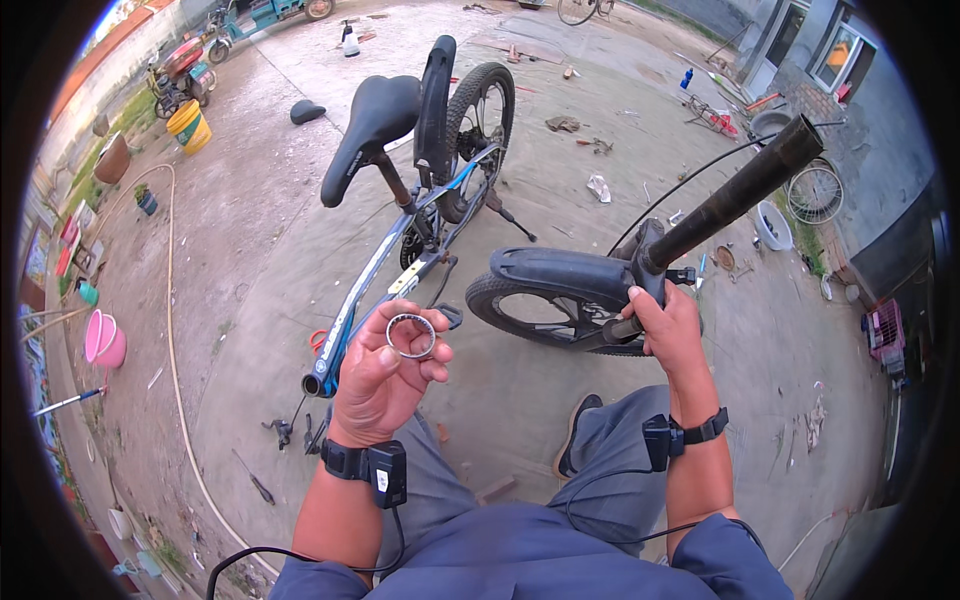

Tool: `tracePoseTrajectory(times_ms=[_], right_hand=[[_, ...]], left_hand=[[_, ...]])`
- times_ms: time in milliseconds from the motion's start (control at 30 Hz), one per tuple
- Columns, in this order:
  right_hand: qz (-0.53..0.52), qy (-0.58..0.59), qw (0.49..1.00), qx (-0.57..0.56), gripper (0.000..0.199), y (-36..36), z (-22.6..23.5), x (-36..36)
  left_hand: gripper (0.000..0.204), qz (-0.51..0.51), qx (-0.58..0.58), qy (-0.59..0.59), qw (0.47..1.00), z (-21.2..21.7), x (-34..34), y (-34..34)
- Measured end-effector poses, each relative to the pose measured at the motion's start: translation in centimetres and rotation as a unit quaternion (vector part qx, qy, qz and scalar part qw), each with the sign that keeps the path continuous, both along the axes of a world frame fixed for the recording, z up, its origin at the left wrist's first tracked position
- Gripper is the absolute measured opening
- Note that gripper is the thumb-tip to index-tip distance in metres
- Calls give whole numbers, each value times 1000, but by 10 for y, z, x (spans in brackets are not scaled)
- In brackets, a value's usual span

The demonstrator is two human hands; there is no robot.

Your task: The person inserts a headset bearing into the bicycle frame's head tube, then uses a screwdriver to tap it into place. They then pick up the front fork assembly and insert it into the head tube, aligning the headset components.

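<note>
Above the concrete yard (pixel 250 250), the left hand (pixel 385 385) pinches a metal ring (pixel 411 335) between thumb and fingertips, palm up — just beside the open end of the blue bike frame (pixel 350 320). The right hand (pixel 668 330) is clenched around the fork stem (pixel 625 328) (front wheel (pixel 540 310) attached), below the dark handlebar post (pixel 735 193).

We note: metal ring (pixel 411 336) in our left hand (pixel 385 385), before the bicycle frame (pixel 390 260); right hand (pixel 668 328) on the fork stem beside the front wheel (pixel 545 305); saddle (pixel 372 125) behind.
</note>
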State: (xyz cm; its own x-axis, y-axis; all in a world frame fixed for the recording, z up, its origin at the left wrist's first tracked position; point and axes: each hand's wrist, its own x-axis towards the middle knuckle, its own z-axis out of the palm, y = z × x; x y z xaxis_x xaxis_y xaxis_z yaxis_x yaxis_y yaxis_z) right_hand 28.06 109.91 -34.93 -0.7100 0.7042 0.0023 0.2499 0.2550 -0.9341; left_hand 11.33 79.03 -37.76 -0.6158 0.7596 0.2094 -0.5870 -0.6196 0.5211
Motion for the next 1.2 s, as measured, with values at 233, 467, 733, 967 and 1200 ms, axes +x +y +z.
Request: tracePoseTrajectory(times_ms=[233,467,733,967,1200], right_hand=[[35,-3,998,51,28,-20,-1,1],[68,-19,995,69,27,-37,5,3],[112,-85,982,125,45,-59,9,-3],[144,-107,974,138,47,-54,8,-9],[143,-73,981,108,34,-55,6,-16]], left_hand=[[52,30,-49,27,998,15,13,-16],[53,68,-165,132,975,37,20,-27],[54,84,-248,238,935,80,16,-32],[59,122,-274,320,899,114,11,-21],[61,148,-262,428,852,176,-2,10]])
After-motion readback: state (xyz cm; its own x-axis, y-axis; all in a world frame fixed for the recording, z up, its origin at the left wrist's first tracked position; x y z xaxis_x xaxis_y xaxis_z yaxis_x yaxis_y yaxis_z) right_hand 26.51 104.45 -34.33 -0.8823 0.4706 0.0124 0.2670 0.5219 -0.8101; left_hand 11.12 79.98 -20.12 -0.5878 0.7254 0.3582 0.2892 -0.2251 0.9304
